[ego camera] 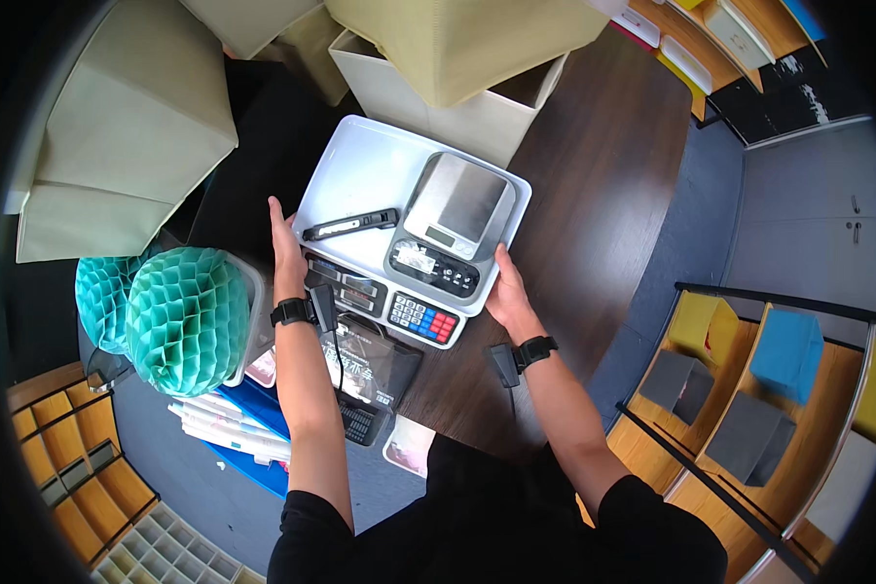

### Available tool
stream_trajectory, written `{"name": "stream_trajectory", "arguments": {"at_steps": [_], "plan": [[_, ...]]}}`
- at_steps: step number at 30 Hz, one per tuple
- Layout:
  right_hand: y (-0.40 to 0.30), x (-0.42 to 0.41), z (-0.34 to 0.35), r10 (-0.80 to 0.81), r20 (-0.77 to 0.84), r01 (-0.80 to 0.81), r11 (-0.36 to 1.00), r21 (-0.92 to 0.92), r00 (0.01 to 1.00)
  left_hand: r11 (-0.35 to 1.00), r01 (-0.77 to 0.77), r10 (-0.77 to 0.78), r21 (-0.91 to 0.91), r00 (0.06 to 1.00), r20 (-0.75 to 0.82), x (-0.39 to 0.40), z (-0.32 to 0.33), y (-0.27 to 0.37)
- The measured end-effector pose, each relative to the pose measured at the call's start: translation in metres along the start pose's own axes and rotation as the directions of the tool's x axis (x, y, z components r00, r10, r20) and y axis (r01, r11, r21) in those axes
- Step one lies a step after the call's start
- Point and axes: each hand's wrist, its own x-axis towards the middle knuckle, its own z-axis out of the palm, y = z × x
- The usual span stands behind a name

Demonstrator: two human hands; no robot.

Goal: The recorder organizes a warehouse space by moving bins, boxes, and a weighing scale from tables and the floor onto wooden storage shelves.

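A white price-computing scale (350,168) with a wide tray, displays and a coloured keypad is between my hands. My left hand (287,244) grips its left edge, thumb pointing away from me. On the opposite side, my right hand (509,292) grasps the tray near its front right corner. The tray carries a small digital scale (461,193) with a steel platform, stacked on another scale with a black button panel (434,269). Beside them lies a black elongated tool (350,224), perhaps a utility knife. Whether the large scale touches the table is not clear.
Beige fabric storage boxes (445,109) crowd the dark wooden table (591,160) at the back. Teal honeycomb paper balls (188,321) sit at left. A bag with writing (361,358) and a calculator (358,423) lie near me. Shelves with fabric bins (752,438) stand right.
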Motion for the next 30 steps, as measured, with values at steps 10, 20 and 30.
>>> {"name": "stream_trajectory", "arguments": {"at_steps": [10,20,30], "plan": [[-0.041,-0.06,-0.054,-0.065,-0.063,0.066,0.998,0.023,0.996,0.995,0.096,-0.091,-0.002,0.946,0.31,-0.047,0.047,-0.026],[-0.103,-0.167,-0.175,-0.134,-0.176,0.147,0.987,0.061,0.975,0.977,0.202,-0.209,0.071,0.833,0.512,-0.172,0.1,-0.131],[-0.115,-0.252,-0.252,-0.198,-0.036,0.197,0.98,-0.035,0.979,0.94,0.34,-0.266,0.008,0.723,0.637,-0.274,0.124,-0.193]]}}
